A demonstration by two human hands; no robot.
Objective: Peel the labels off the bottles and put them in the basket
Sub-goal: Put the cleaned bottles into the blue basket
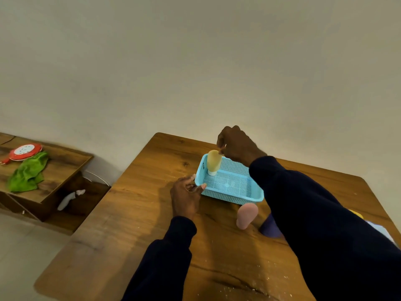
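Wood-grain table [134, 213] stands against a plain pale wall [195, 61]. A blue mesh basket [253, 196] sits on the table's far half.

Right hand [238, 146]: positioned above the basket's far left corner, fingertips pinching the upper end of a yellow bottle [213, 161]. The bottle hangs cap down inside that corner. Whether the cap touches the basket floor cannot be told.

Left hand [184, 196]: at the basket's near left corner, fingers curled, thumb tip against the rim. Whether it grips the rim or only rests against it cannot be told.

A pink bottle [246, 215] and a purple bottle [269, 229] stand on the table just in front of the basket, the purple one partly hidden by the right sleeve.

To the left, a low wooden shelf [60, 170] holds a green cloth [28, 172] and a red disc [25, 151].
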